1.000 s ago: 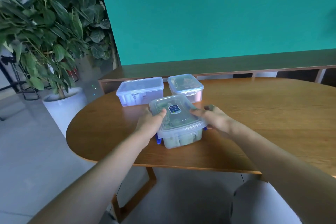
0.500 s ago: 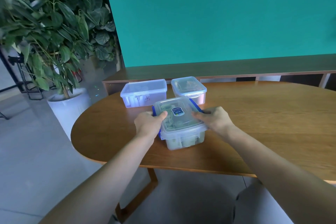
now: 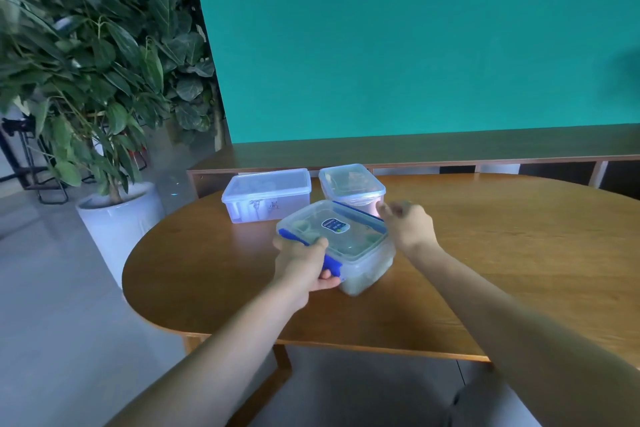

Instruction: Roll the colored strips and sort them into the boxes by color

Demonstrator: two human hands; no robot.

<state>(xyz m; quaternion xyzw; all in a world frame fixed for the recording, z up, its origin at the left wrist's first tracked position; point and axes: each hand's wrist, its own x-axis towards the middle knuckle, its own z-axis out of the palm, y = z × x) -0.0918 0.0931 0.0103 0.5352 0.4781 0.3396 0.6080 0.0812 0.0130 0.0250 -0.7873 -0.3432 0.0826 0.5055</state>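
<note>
Barely begun: front box [image 3: 349, 246] gripped at its blue clip by left hand [image 3: 304, 263], right hand [image 3: 408, 225] loosely curled, blurred, by far clip; strips unrolled, lids still on other boxes [image 3: 266, 194].

Wood table [image 3: 502, 253] w/ 3 boxes [image 3: 266, 196]

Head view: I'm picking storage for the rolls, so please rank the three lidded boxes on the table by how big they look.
1. Box with blue clips, though it is nearest the camera, so this is unsure.
2. Back left box.
3. Back right box, partly hidden by the front box.
</note>
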